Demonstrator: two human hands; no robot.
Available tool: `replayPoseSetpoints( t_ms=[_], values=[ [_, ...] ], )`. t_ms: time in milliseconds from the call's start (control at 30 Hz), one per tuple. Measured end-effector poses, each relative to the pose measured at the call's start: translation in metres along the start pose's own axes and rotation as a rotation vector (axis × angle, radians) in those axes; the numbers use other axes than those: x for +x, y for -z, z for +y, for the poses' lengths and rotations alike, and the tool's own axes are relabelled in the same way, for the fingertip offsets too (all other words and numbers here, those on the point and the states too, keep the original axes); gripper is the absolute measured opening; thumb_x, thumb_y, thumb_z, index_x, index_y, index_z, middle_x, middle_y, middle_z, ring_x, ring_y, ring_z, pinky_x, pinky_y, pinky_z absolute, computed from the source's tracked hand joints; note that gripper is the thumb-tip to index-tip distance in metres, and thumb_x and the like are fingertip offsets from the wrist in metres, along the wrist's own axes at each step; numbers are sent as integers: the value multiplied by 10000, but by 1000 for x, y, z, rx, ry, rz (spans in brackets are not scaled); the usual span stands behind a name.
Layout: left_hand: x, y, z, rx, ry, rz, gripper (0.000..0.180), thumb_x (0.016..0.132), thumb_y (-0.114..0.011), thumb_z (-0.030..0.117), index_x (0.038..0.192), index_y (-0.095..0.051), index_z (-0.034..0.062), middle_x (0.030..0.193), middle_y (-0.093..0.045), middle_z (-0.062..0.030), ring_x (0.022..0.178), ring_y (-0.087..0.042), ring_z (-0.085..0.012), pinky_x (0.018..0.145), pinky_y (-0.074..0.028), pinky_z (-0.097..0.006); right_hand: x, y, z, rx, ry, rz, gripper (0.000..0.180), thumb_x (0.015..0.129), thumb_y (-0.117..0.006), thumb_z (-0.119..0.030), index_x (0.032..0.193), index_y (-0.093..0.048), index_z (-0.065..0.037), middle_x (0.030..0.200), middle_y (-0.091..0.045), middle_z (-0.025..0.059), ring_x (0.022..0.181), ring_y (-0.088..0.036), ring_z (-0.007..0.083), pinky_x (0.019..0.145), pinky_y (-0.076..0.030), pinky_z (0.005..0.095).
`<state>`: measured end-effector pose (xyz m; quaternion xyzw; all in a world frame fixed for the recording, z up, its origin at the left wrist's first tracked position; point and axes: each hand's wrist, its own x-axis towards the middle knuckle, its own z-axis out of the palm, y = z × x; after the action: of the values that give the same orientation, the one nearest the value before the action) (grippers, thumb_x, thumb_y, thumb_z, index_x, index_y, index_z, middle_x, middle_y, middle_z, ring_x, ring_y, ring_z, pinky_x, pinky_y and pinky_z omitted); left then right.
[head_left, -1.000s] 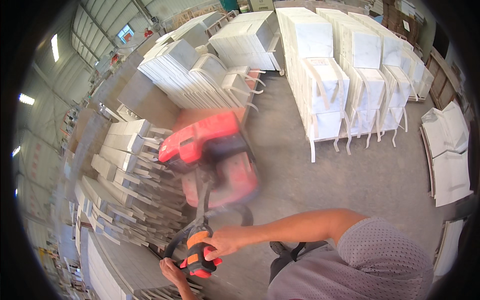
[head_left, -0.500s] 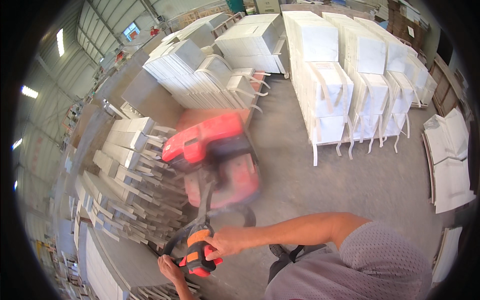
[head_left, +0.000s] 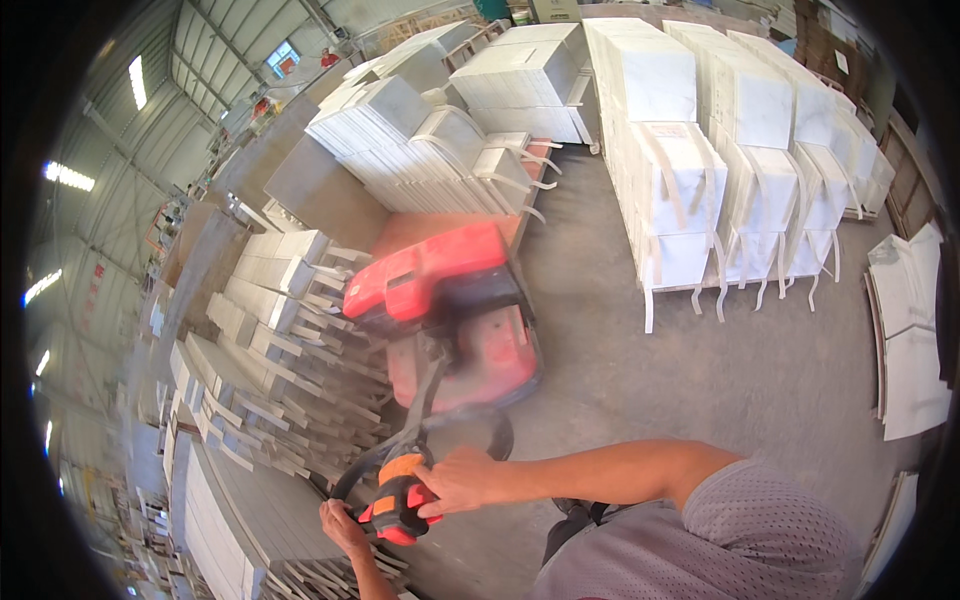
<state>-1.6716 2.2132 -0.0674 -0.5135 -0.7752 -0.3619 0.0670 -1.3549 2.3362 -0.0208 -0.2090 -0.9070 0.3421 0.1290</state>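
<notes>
A red electric pallet truck (head_left: pixel 465 360) stands ahead of me, its long dark tiller arm reaching back toward my body. At the end of the arm is a tiller handle (head_left: pixel 403 505) in black, orange and red, with a curved black guard loop around it. My left hand (head_left: pixel 343 527) is closed around the handle's left side. On the right side of the same handle my right hand (head_left: pixel 458 480) is closed, with fingers over the red part. Beyond the truck's body, a reddish pallet (head_left: pixel 400 228) carries white stone slabs (head_left: pixel 385 125).
Tall stacks of strapped white slabs (head_left: pixel 680 185) stand to the right of the truck. On the left, long slab stacks (head_left: pixel 265 345) with jutting strips come close to the truck and handle. Folded white sheets (head_left: pixel 905 335) lean at the far right. Grey concrete floor (head_left: pixel 600 370) runs between the stacks.
The whole scene, pallet truck and stacks included, has shifted a little to the right in the picture. Both hands keep their hold on the tiller handle.
</notes>
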Motion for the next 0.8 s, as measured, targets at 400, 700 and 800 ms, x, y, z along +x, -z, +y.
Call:
replayPoseSetpoints(
  t_ms=[400,700,800],
  values=[
    [6,-13,44,-227,241,-145,406,998,-508,236,708,-625,-22,702,-623,-98,742,-579,-216,734,-448,-365,-13,35,41,249,-11,-107,718,837,-596,-588,931,-659,121,839,-705,251,831,-704,388,754,-553,477],
    [50,-24,9,30,464,-263,307,904,-586,253,790,-653,-24,805,-651,-119,822,-623,-257,770,-469,-388,-3,42,62,301,97,-112,655,926,-521,-538,691,-659,58,727,-676,224,734,-684,395,703,-532,496],
    [79,-50,-10,105,264,-31,323,863,-636,254,837,-702,-61,711,-682,-151,685,-681,-258,668,-539,-378,10,53,78,337,93,-126,665,951,-494,-530,697,-656,63,734,-677,225,735,-684,393,725,-525,499]
  ],
)
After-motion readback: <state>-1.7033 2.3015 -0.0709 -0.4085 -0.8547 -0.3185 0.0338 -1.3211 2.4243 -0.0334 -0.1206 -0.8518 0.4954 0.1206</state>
